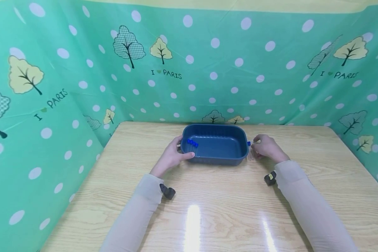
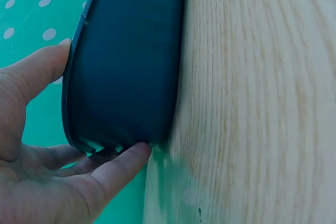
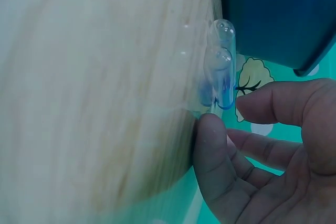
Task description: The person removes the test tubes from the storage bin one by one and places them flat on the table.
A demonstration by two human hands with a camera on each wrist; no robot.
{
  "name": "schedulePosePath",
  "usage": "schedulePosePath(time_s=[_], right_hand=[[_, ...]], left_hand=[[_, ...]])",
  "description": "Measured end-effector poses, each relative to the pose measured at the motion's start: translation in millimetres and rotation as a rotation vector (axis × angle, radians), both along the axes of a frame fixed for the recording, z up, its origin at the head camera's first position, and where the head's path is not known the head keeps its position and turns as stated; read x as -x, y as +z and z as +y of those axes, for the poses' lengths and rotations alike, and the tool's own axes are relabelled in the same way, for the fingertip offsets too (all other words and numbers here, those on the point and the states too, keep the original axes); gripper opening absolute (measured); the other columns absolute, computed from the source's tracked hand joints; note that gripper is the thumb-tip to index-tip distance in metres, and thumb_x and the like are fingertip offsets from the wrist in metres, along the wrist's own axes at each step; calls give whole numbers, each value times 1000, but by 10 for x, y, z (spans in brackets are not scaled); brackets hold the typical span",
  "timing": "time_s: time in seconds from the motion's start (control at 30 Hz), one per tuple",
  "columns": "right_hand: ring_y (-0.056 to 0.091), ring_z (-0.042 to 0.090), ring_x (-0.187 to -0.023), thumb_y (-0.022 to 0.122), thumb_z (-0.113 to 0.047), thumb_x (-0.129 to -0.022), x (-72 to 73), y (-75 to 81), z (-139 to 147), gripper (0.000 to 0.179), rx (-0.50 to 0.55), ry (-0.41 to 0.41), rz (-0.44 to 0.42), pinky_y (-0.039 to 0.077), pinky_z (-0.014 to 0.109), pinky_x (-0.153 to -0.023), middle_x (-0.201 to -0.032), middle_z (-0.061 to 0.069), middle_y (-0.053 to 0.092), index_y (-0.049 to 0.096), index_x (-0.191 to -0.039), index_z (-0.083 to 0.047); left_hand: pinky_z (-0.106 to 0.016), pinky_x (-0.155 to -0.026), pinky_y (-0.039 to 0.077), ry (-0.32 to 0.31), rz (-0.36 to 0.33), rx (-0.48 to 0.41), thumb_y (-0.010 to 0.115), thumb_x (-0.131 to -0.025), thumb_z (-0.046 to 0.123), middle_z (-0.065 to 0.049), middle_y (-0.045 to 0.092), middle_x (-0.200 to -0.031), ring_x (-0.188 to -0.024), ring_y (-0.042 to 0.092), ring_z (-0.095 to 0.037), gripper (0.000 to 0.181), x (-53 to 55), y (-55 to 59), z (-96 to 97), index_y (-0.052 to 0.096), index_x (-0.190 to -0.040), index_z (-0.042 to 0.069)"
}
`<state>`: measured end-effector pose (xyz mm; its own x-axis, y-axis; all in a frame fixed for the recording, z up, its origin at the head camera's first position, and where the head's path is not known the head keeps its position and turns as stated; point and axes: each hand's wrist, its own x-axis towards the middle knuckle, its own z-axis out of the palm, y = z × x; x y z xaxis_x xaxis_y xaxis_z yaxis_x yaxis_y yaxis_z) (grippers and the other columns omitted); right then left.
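Observation:
A dark blue plastic basin (image 1: 220, 161) stands near the far side of the table. My left hand (image 1: 173, 154) holds its left end, thumb over the front rim and the other fingers against the end wall, as the left wrist view also shows. Inside, at the left end, several clear tubes with blue caps (image 1: 193, 143) lie side by side. Just outside the right end, two clear round-ended tubes (image 3: 223, 61) are next to each other on the table. At their near end is my right hand (image 1: 267, 147), its thumb (image 3: 257, 103) and forefinger parted beside the tubes.
The pale wood-grain table (image 1: 226, 203) ends at a green dotted cloth (image 1: 214, 70) hanging behind and along both sides. A small black wrist device (image 1: 167, 191) sits on the left sleeve, another (image 1: 270, 178) on the right one.

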<state>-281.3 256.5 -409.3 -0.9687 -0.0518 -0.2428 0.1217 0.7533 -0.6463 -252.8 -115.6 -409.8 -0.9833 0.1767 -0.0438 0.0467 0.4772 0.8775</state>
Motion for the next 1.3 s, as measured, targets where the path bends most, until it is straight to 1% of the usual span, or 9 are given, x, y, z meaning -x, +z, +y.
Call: schedulePosePath(time_s=[0.23,0.47,0.57,0.73,0.93,1.17,1.23,1.3], right_hand=[[65,19,-63,48,-12,-96,-10,2,3,46,-22,2,10,57,33,-60,-87,21,60,39,-133,13],[65,20,-65,47,-13,-96,-26,4,-10,45,-36,7,23,57,32,-60,-102,28,58,40,-132,13],[65,19,-66,47,-14,-96,-32,6,-12,46,-37,1,18,57,32,-62,-102,27,58,40,-132,12],[67,19,-65,48,-16,-96,-39,12,-4,47,-56,1,35,57,33,-63,-103,28,59,40,-132,13],[67,20,-64,48,-16,-95,-56,19,11,48,-47,-1,59,57,34,-62,-101,28,61,40,-132,13],[66,21,-63,46,-15,-94,-96,81,23,48,-47,11,90,56,35,-65,-79,18,65,39,-132,13],[66,21,-63,46,-15,-94,-109,105,18,48,-60,17,99,55,35,-67,-79,17,66,39,-133,13],[66,21,-63,46,-16,-94,-122,126,10,49,-68,20,108,54,36,-68,-82,18,65,39,-133,13]], left_hand=[[-48,-102,40,-1,0,4,83,-74,30,-13,40,-146,-127,47,-33,95,-1,0,-4,29,-149,11],[-48,-102,41,1,3,7,83,-74,30,-12,41,-146,-127,47,-32,94,0,-8,-8,30,-149,11],[-48,-102,41,0,3,4,83,-74,30,-12,41,-145,-127,46,-32,94,-3,-11,-7,30,-149,11],[-48,-102,41,-1,4,-7,83,-74,29,-13,40,-145,-126,47,-33,94,-5,-12,-4,30,-149,10],[-48,-101,42,-3,5,-15,83,-74,27,-13,41,-145,-126,47,-33,93,-5,-12,-4,30,-149,10],[-47,-101,42,2,1,-19,83,-74,28,-12,41,-145,-126,47,-33,93,-3,-7,0,30,-149,11],[-47,-102,42,3,-1,-20,83,-74,28,-12,41,-145,-126,47,-32,93,-2,-7,-1,30,-149,11],[-47,-102,41,3,0,-22,83,-74,27,-12,41,-145,-126,47,-32,93,-3,-9,-4,30,-149,10]])
